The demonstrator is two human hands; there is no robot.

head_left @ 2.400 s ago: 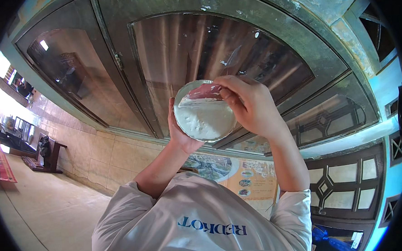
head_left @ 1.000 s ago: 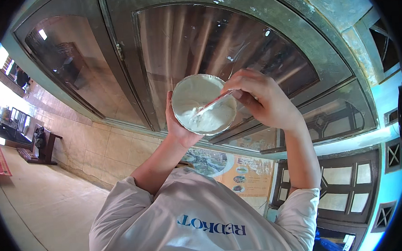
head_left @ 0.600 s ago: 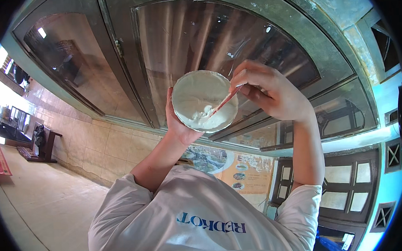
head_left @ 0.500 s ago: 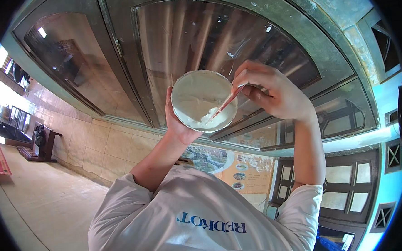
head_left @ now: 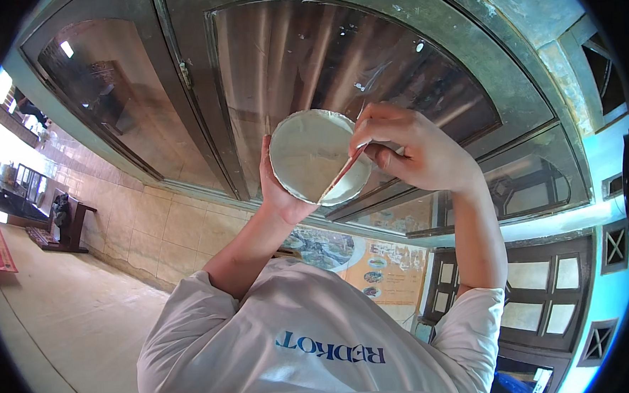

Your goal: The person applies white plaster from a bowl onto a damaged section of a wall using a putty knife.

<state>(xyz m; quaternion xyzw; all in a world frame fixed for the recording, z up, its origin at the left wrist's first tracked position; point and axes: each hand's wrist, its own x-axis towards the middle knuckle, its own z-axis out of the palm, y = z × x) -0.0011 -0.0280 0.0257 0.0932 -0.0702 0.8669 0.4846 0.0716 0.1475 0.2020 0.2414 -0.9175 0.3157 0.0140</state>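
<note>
A round, off-white paint tub [head_left: 301, 144] with a crusted rim is tilted toward me, and pale, wet-looking paint lies inside. My left hand [head_left: 280, 198] is closed around its left and lower side; most of the fingers are hidden behind it. Over the tub's right side, my right hand [head_left: 410, 149] pinches a slim paintbrush [head_left: 340, 174] by its reddish handle between thumb and fingers. The brush slants down and left, its tip at the tub's lower rim.
A dark wooden door with a glass pane [head_left: 265, 71], flecked with white spots, stands just beyond the tub. A tiled wall [head_left: 145, 227] and a dark bench [head_left: 74, 223] are at left. A window frame [head_left: 539, 284] sits at right, against a turquoise wall [head_left: 619, 173].
My right hand has moved slightly left and down, bringing the brush tip from the paint inside to the tub's lower rim. My left hand and the tub have hardly moved.
</note>
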